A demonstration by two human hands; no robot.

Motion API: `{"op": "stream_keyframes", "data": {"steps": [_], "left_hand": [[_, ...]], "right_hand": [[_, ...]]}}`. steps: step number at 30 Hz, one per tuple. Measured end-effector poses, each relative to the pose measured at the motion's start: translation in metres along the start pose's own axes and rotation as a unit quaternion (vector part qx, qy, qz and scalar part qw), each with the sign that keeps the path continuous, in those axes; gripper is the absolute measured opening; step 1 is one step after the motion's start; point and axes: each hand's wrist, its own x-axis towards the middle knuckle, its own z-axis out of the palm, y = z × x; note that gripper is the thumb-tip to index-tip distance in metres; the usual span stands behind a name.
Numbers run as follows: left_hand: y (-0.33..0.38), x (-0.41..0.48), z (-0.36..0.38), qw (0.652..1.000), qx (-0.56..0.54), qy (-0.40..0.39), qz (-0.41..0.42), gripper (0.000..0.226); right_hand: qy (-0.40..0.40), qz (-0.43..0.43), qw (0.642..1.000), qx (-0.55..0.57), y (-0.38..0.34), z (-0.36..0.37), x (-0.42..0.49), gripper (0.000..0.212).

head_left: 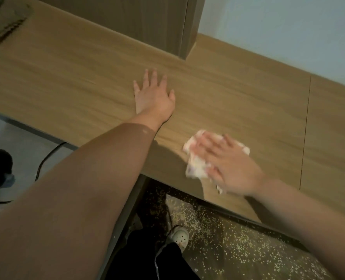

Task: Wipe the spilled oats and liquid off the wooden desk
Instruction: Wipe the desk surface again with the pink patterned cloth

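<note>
Presses a crumpled white wipe (pixel 196 168) onto the counter (pixel 66 77) with the right hand (pixel 234 168), fingers (pixel 206 142) fairly straight and laid across its top rather than curled round it, though smeared by motion blur. Sits right of middle, close to the counter's front edge, directly beneath those fingers and poking out past the fingertips, beside the knuckles and below the palm. Bunched and irregular, so no clear long axis to speak of. Points the fingertips inward and leftward across the wood. Puts the front lip just beside the wipe's near corner, so probably calls for a short drag toward that edge, or a pass back inward over the boards.

Plants the left hand (pixel 155 96) flat farther in, well apart from the wipe, fingers (pixel 150 77) spread wide and holding nothing. Makes the right hand by far the nearer one.

Looks soft and off-white with faint pink and yellow tints; perhaps damp, cannot tell. Shows no grains or wet patch on the bare wood around it at this sharpness. Shows spilled oats (pixel 238 239) strewn thick over the floor (pixel 24 136) below the edge, around a pale shoe (pixel 179 236).
</note>
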Motion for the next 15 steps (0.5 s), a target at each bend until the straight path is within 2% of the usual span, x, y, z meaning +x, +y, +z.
{"op": "stream_keyframes", "data": {"steps": [2,4,5,6,7,9,11,13,15], "left_hand": [[-0.001,-0.001,0.0,1.0,0.002,0.004,0.002,0.06],[-0.002,-0.001,0.001,1.0,0.008,0.011,0.005,0.06],[-0.002,0.0,0.001,1.0,0.007,0.012,0.004,0.06],[-0.003,0.0,0.001,1.0,0.002,0.013,0.002,0.06],[-0.003,0.0,0.002,1.0,-0.001,0.016,-0.001,0.06],[-0.004,0.001,0.003,1.0,-0.002,0.017,-0.001,0.059],[-0.004,0.003,0.003,1.0,0.004,0.007,-0.003,0.059],[-0.003,0.004,0.002,1.0,0.017,-0.002,-0.006,0.059],[-0.003,0.005,0.002,1.0,0.02,-0.01,-0.009,0.06]], "right_hand": [[0.02,0.155,0.987,0.047,0.035,-0.009,0.026,0.062],[0.045,0.306,0.948,0.078,0.051,-0.016,0.061,0.064],[0.048,0.348,0.932,0.089,0.048,-0.02,0.076,0.063],[0.045,0.355,0.929,0.09,0.04,-0.022,0.086,0.063],[0.044,0.323,0.942,0.084,0.031,-0.02,0.09,0.063],[0.044,0.186,0.979,0.071,0.012,-0.019,0.08,0.065],[0.028,0.095,0.992,0.074,0.017,-0.021,0.066,0.065],[0.016,0.115,0.991,0.068,0.045,-0.026,0.075,0.067],[0.022,0.188,0.979,0.071,0.077,-0.034,0.103,0.066]]}}
